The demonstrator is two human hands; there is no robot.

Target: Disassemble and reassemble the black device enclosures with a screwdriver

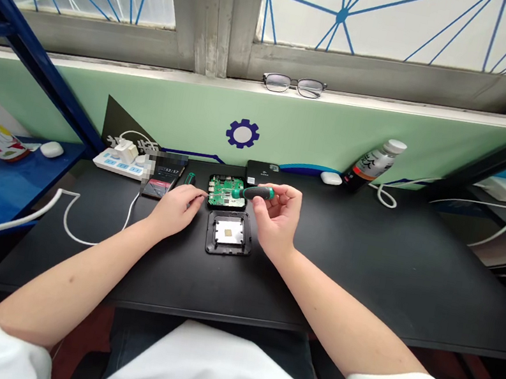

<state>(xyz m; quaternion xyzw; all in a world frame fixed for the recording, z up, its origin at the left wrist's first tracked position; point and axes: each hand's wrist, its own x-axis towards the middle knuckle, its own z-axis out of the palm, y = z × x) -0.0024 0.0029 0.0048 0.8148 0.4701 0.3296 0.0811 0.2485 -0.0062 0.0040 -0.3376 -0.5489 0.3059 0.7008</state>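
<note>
A green circuit board (pixel 224 190) lies on the black desk (pixel 367 260), seated in a dark housing. My right hand (pixel 277 216) is closed round a screwdriver (pixel 256 193) with a black and green handle, its tip resting on the board. My left hand (pixel 178 204) is pinched at the board's left edge; what its fingertips hold is too small to make out. Just in front of the board lies a black cover (pixel 229 233) with a pale square pad in its middle.
A second screwdriver (pixel 189 179) and a phone (pixel 163 180) lie left of the board, beside a white power strip (pixel 117 160) with cable. A black box (pixel 262 171), white earbud case (pixel 331 178) and bottle (pixel 373 164) stand behind. Glasses (pixel 294 84) rest on the sill.
</note>
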